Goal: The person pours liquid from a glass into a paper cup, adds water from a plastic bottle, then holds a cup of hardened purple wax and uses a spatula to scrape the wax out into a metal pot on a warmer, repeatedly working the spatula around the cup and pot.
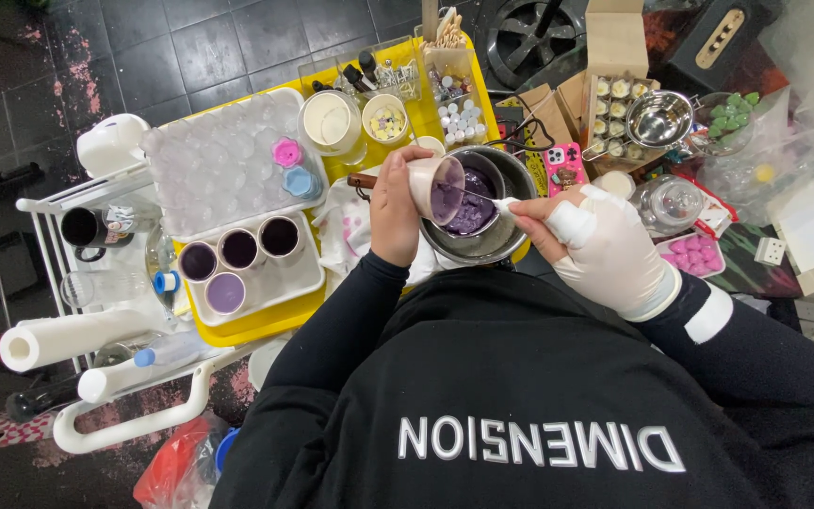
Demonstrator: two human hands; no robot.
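Observation:
My left hand (393, 209), bare, grips a small pale cup (437, 186) and tilts it over a metal pot (499, 213) that holds purple liquid (471, 209). The cup's inside is coated purple. My right hand (605, 247), in a white glove, pinches a thin metal tool (482, 196) whose tip reaches into the cup. Both hands are above the pot, close to my chest. To the left, a white tray (280, 281) holds several small cups filled with purple liquid.
A yellow cart top (426, 118) carries a clear mould tray (223, 160), jars, small bottles and sticks. Paper towel rolls (73, 336) lie at the left. On the right are a pink phone (565, 168), a cardboard box (614, 57), a steel bowl (659, 118) and pink pieces (694, 254).

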